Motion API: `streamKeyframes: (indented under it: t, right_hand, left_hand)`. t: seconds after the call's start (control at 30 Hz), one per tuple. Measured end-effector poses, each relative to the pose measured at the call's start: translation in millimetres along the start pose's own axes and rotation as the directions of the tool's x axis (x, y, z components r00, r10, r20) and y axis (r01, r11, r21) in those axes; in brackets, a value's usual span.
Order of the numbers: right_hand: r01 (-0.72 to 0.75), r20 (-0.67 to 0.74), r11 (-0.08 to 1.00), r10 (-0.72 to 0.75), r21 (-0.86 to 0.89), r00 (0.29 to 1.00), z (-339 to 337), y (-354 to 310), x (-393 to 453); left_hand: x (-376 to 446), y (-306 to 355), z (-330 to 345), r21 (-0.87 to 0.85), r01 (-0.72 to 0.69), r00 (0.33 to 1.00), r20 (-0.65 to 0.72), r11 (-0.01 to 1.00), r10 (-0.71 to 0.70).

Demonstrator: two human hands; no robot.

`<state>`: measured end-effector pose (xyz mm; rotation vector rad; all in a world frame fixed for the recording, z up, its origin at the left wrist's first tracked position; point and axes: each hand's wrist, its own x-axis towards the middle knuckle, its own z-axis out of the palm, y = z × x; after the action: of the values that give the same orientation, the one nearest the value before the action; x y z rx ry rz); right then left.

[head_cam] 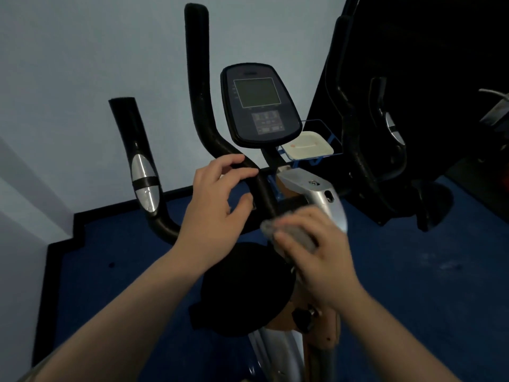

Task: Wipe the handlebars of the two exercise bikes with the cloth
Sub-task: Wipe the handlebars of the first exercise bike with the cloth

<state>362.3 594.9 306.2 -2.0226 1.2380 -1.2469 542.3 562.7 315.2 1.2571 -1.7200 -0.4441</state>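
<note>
My right hand point(314, 252) curls its fingers round the grey cloth point(292, 232), bunched and blurred, and holds it against the low black stem of the handlebar point(264, 194) at about five o'clock from the console point(259, 106). My left hand point(217, 208) sits just at nine o'clock of the cloth, fingers spread and loosely bent, fingertips point(237, 161) touching the bend of the tall bar, thumb apart from it; it grips nothing that I can see. That bar rises toward twelve o'clock, its padded end near the top edge. At nine o'clock of my left hand stands the shorter grip point(143, 172) with its silver sensor plates, tilted left. The black seat point(242, 290) lies under my wrists at six o'clock, above the silver frame point(325, 194). At four o'clock of the console a blue wire rack holds a white tray point(308, 147). Beyond it, at three o'clock, the second bike point(358, 133) shows dark bars with a silver plate, well apart from both hands. Blue floor point(110, 257) meets the pale wall point(82, 64) at a black skirting.
</note>
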Motion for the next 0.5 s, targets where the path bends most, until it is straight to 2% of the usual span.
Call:
streamKeyframes:
  t: [0.1, 0.2, 0.33, 0.43, 0.5]
  right_hand:
    - [-0.056, -0.088, 0.998, 0.052, -0.041, 0.995, 7, -6, 53]
    - [-0.084, -0.112, 0.995, 0.078, -0.048, 0.991, 26, -8, 41]
    - [-0.067, 0.008, 0.995, 0.067, 0.071, 0.998, 9, 0, -21]
    - [0.022, 0.185, 0.999, -0.017, -0.023, 0.983, -9, 0, 12]
    - [0.038, 0.131, 0.997, -0.029, -0.066, 0.991, -4, -5, 54]
  left_hand:
    - [1, 2, 0, 0.016, 0.005, 1.0, -0.009, 1.0, -0.004]
    - [0, 3, 0, 0.007, 0.032, 0.999, -0.028, 0.999, -0.032]
    - [1, 1, 0, 0.055, 0.031, 0.999, -0.041, 0.998, -0.028]
    - [1, 0, 1, 0.065, 0.041, 0.999, -0.037, 0.997, -0.039]
    - [2, 1, 1, 0.064, 0.049, 0.998, -0.049, 0.997, -0.046]
